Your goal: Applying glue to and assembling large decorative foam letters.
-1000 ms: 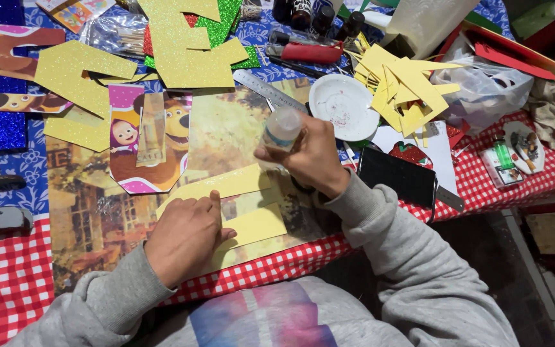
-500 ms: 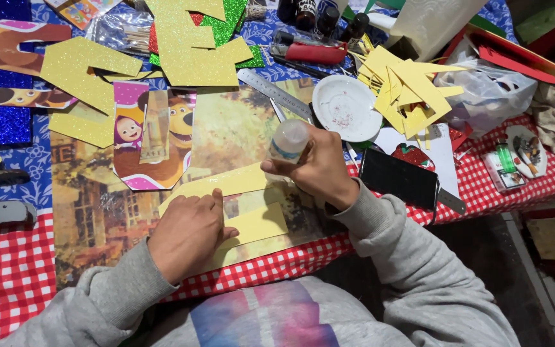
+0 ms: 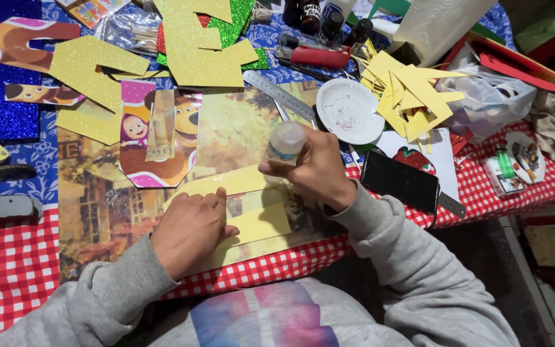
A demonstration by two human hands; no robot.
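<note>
My left hand (image 3: pixel 191 229) lies flat on a pale yellow foam cut-out (image 3: pixel 252 215) at the near edge of the table, holding it down. My right hand (image 3: pixel 316 170) grips a small clear glue bottle (image 3: pixel 285 142), tipped downward over the top strip of that cut-out. The cut-out rests on a large brownish printed picture sheet (image 3: pixel 97 205). Both arms wear grey sleeves.
Big yellow glitter letters (image 3: pixel 191 45) and cartoon-printed cut-outs (image 3: pixel 155 138) lie further back. A metal ruler (image 3: pixel 277 95), a white dish (image 3: pixel 349 110), yellow foam scraps (image 3: pixel 409 96) and a black phone (image 3: pixel 401 182) sit to the right. A stapler (image 3: pixel 1 207) sits on the red checked cloth (image 3: pixel 8 270).
My right hand with the glue bottle has shifted slightly right and lower over the cut-out. My left hand stays pressed in place.
</note>
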